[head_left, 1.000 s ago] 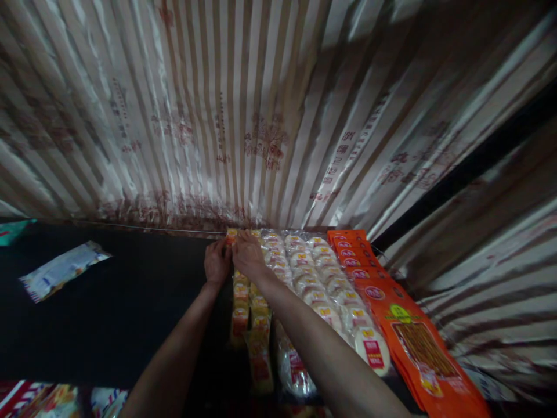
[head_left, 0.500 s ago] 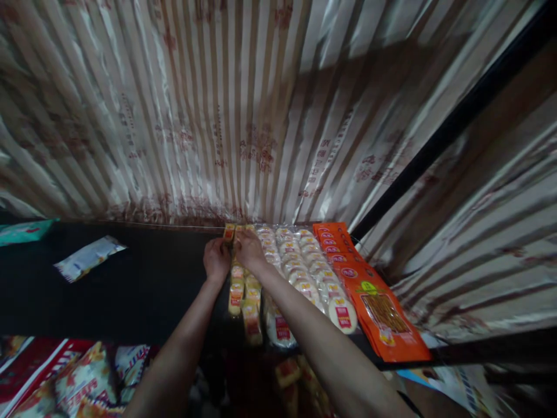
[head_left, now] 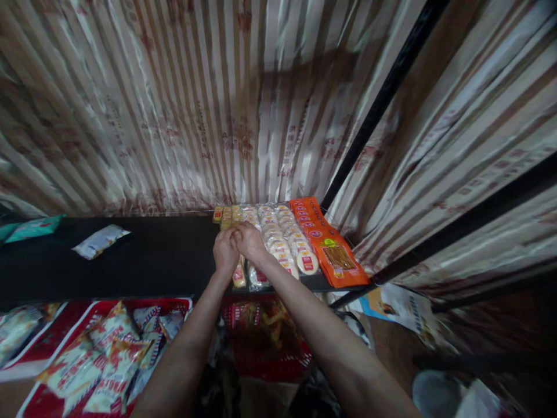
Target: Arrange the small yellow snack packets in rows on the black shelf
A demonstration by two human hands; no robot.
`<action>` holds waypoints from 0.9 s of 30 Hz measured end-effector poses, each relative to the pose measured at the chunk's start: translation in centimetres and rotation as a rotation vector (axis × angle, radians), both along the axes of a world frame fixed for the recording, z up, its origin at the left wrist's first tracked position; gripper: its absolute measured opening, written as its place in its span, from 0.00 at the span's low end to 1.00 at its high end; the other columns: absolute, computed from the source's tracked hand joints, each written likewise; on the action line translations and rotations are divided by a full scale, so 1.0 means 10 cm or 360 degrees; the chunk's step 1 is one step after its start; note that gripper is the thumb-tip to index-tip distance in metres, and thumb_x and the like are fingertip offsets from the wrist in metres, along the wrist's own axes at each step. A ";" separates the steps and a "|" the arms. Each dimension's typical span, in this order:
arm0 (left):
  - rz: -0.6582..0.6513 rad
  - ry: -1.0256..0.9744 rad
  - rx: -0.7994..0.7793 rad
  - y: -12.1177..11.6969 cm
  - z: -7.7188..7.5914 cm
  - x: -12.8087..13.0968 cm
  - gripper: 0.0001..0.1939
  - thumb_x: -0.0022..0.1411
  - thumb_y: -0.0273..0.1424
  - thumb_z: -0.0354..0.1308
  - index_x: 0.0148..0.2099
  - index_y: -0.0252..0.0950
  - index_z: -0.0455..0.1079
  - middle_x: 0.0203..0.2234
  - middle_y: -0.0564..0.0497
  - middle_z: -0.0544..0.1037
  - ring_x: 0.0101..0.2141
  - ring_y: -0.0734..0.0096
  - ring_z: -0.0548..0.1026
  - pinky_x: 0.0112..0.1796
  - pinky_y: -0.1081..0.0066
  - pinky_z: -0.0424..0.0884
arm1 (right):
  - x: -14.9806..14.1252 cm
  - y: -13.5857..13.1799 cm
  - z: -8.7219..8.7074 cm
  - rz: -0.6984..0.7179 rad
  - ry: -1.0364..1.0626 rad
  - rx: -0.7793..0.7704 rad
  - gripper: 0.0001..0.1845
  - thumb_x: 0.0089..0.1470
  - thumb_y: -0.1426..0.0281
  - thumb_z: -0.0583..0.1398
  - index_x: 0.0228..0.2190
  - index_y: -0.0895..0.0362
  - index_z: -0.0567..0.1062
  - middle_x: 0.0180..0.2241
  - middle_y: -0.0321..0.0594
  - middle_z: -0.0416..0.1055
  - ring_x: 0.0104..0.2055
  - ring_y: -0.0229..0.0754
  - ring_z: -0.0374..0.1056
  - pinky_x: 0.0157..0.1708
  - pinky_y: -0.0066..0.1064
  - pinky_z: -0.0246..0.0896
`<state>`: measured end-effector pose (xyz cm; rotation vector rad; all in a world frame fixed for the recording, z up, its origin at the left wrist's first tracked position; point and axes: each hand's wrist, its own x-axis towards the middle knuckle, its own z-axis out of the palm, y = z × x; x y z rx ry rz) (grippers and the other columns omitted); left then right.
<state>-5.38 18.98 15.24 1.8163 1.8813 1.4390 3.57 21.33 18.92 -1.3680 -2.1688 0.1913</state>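
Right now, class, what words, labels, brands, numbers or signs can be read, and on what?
None is readable.
Small yellow wrapped packs: labels too small.
Round pale clear-wrapped snacks: red labels too small.
Orange flat plastic packets: logos too small.
White-and-orange plastic bags: lettering blurred.
Striped cream-and-brown sheeting: printed characters blurred.

I am holding my left grip (head_left: 226, 251) and right grip (head_left: 250, 239) together over small yellow packets (head_left: 227, 215), with round white packets (head_left: 307, 262) and orange pouches (head_left: 327, 239) lying alongside on the black shelf (head_left: 165, 249).

Packet labels (head_left: 218, 214), curtain print (head_left: 289, 142), apparently illegible
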 end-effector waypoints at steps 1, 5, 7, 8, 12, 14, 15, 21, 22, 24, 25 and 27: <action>-0.0021 -0.0008 0.0000 -0.06 0.00 0.04 0.16 0.57 0.23 0.45 0.42 0.35 0.71 0.37 0.46 0.75 0.40 0.66 0.71 0.43 0.67 0.68 | 0.04 -0.05 -0.01 -0.0004 -0.0001 -0.0004 0.14 0.52 0.78 0.50 0.33 0.62 0.75 0.37 0.47 0.73 0.44 0.41 0.65 0.48 0.29 0.56; -0.0086 -0.0014 -0.0005 -0.26 0.00 0.20 0.15 0.57 0.23 0.45 0.42 0.33 0.71 0.38 0.45 0.75 0.40 0.66 0.71 0.43 0.68 0.68 | 0.19 -0.24 -0.07 -0.0023 0.0017 -0.0014 0.15 0.52 0.78 0.49 0.33 0.62 0.75 0.38 0.46 0.72 0.44 0.41 0.65 0.48 0.29 0.56; -0.0112 -0.0001 -0.0030 -0.35 -0.02 0.26 0.15 0.58 0.23 0.45 0.43 0.34 0.71 0.38 0.46 0.75 0.40 0.66 0.71 0.43 0.68 0.67 | 0.26 -0.34 -0.10 -0.0047 0.0026 -0.0047 0.15 0.52 0.78 0.49 0.33 0.62 0.75 0.37 0.46 0.72 0.43 0.41 0.65 0.47 0.29 0.56; -0.0118 0.0003 -0.0046 -0.40 -0.04 0.29 0.15 0.59 0.24 0.45 0.43 0.34 0.70 0.38 0.46 0.75 0.40 0.67 0.71 0.43 0.68 0.67 | 0.29 -0.39 -0.12 -0.0058 0.0026 -0.0062 0.15 0.53 0.78 0.49 0.32 0.62 0.75 0.37 0.46 0.72 0.42 0.41 0.65 0.46 0.29 0.57; -0.0125 0.0003 -0.0104 -0.57 -0.11 0.35 0.15 0.59 0.25 0.44 0.44 0.34 0.70 0.39 0.45 0.75 0.41 0.66 0.71 0.43 0.68 0.67 | 0.36 -0.56 -0.20 -0.0097 -0.0011 -0.0084 0.14 0.53 0.77 0.49 0.32 0.62 0.74 0.37 0.47 0.72 0.43 0.41 0.65 0.46 0.28 0.57; -0.0132 0.0012 -0.0124 -0.64 -0.15 0.37 0.15 0.59 0.24 0.45 0.44 0.34 0.70 0.39 0.46 0.75 0.41 0.66 0.71 0.43 0.69 0.67 | 0.38 -0.63 -0.24 -0.0118 -0.0036 -0.0107 0.14 0.53 0.77 0.49 0.32 0.62 0.74 0.35 0.46 0.71 0.41 0.41 0.65 0.45 0.28 0.57; -0.0134 0.0013 -0.0130 -0.67 -0.16 0.37 0.15 0.59 0.24 0.45 0.44 0.34 0.70 0.39 0.46 0.75 0.41 0.67 0.72 0.43 0.69 0.67 | 0.38 -0.66 -0.26 -0.0122 -0.0037 -0.0115 0.13 0.53 0.77 0.49 0.31 0.62 0.74 0.35 0.46 0.71 0.41 0.40 0.65 0.44 0.28 0.58; -0.0155 -0.0059 -0.0032 -0.96 -0.27 0.38 0.15 0.58 0.23 0.45 0.44 0.34 0.69 0.39 0.46 0.74 0.40 0.69 0.71 0.44 0.70 0.67 | 0.40 -0.95 -0.36 -0.0013 0.0131 -0.0048 0.15 0.53 0.78 0.48 0.32 0.62 0.74 0.36 0.46 0.71 0.44 0.41 0.65 0.48 0.31 0.57; -0.0147 -0.0078 0.0000 -1.04 -0.30 0.39 0.15 0.58 0.22 0.45 0.44 0.34 0.69 0.39 0.46 0.74 0.40 0.70 0.71 0.44 0.70 0.67 | 0.40 -1.04 -0.38 0.0008 0.0183 -0.0035 0.15 0.53 0.78 0.48 0.33 0.62 0.74 0.37 0.47 0.72 0.45 0.41 0.64 0.49 0.31 0.57; -0.0109 -0.0112 0.0053 -1.22 -0.37 0.41 0.14 0.59 0.23 0.45 0.43 0.35 0.69 0.38 0.48 0.74 0.40 0.71 0.71 0.43 0.70 0.68 | 0.41 -1.23 -0.45 0.0029 0.0295 -0.0010 0.15 0.53 0.77 0.48 0.35 0.63 0.74 0.40 0.50 0.72 0.48 0.43 0.64 0.52 0.33 0.56; -0.0085 -0.0127 0.0066 -1.32 -0.42 0.42 0.14 0.59 0.24 0.45 0.43 0.36 0.69 0.37 0.48 0.74 0.39 0.71 0.71 0.42 0.70 0.68 | 0.42 -1.34 -0.50 0.0014 0.0349 -0.0003 0.16 0.54 0.77 0.48 0.37 0.64 0.74 0.43 0.51 0.71 0.50 0.44 0.63 0.53 0.35 0.54; -0.0112 -0.0144 0.0058 -1.50 -0.55 0.45 0.12 0.60 0.26 0.45 0.43 0.35 0.68 0.37 0.47 0.74 0.40 0.70 0.71 0.43 0.70 0.68 | 0.45 -1.54 -0.65 -0.0019 0.0424 -0.0030 0.17 0.54 0.76 0.48 0.40 0.64 0.74 0.45 0.51 0.71 0.51 0.44 0.62 0.55 0.37 0.54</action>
